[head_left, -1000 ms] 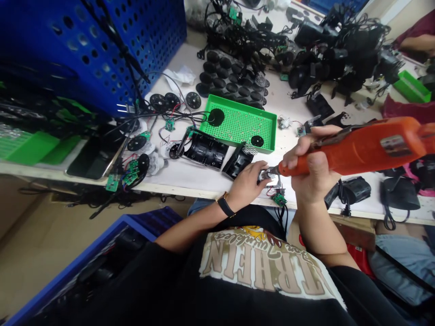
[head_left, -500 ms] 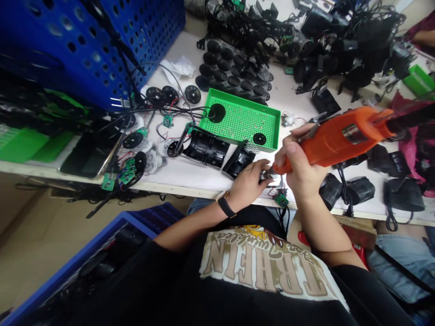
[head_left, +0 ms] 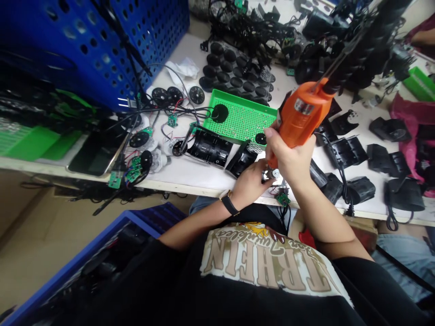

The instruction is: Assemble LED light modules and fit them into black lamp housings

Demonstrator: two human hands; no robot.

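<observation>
My right hand [head_left: 291,156] is wrapped round an orange electric screwdriver [head_left: 301,113], which leans with its tip down near my left hand. My left hand [head_left: 252,183] pinches a small metal-ended part [head_left: 273,174], probably a motor, at the table's front edge. The screwdriver's nose is close to that part; whether the bit touches it is hidden. Just below, a green circuit board [head_left: 282,198] with wires hangs at the edge. Left of my fingers lie an open black housing half [head_left: 211,147] and a second black shell [head_left: 242,158].
Behind my hands is a green perforated tray [head_left: 238,123] with small screws. A blue crate [head_left: 163,40] stands at the left, a phone [head_left: 97,151] beside it. Black housings [head_left: 348,151] lie at the right, tangled cables [head_left: 251,27] at the back. A blue bin [head_left: 112,231] sits below left.
The screwdriver has swung from lying nearly level toward the right to a steeper, more upright tilt, my right hand turning with it. My left hand keeps its pinch nearly in place.
</observation>
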